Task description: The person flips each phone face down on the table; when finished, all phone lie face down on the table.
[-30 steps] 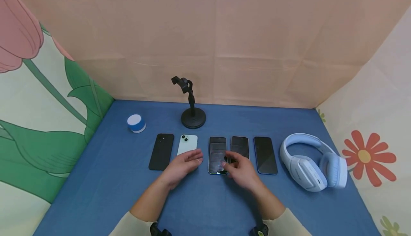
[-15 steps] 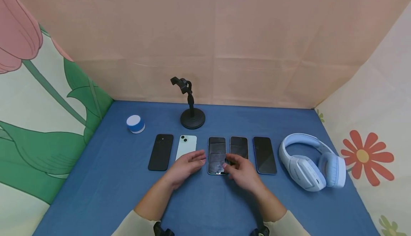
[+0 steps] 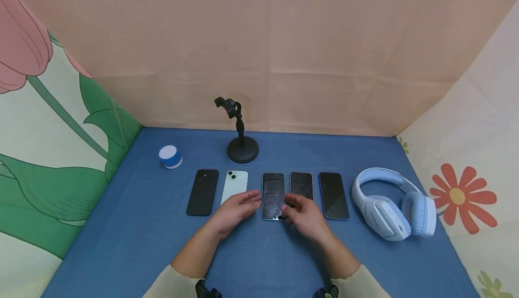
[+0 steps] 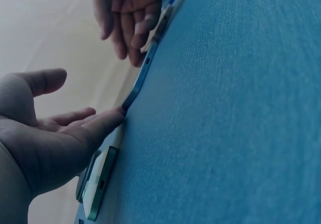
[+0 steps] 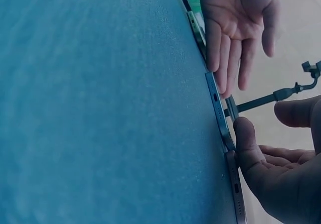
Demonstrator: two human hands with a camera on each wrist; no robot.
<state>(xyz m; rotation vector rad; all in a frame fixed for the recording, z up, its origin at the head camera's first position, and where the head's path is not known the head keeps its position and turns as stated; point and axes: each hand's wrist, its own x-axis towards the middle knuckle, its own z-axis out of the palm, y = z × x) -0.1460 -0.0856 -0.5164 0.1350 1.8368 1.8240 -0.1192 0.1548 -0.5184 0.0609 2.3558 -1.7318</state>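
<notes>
Several phones lie in a row on the blue cloth. My left hand point(image 3: 235, 210) is beside the left edge of the middle smartphone point(image 3: 273, 194), fingers extended and palm turned inward. It hides the lower part of a pale smartphone point(image 3: 236, 181) lying camera side up. My right hand point(image 3: 304, 217) hovers at the middle phone's right edge, fingers loosely bent, and covers the lower end of another dark-screened smartphone point(image 3: 302, 182). In the right wrist view, a fingertip is close to where the middle phone point(image 5: 219, 108) meets its neighbour point(image 5: 235, 186). Neither hand grips anything.
A black smartphone point(image 3: 202, 192) lies at the row's left end, another dark one point(image 3: 334, 196) at its right. Pale blue headphones point(image 3: 387, 217) rest farther right. Behind stand a black phone stand point(image 3: 243, 150) and a blue-and-white round container point(image 3: 170, 156). Fabric walls enclose the cloth-covered table point(image 3: 259, 262).
My left hand has shifted slightly to the right, toward the middle phone. The right hand has stayed nearly still, and the phones lie as before.
</notes>
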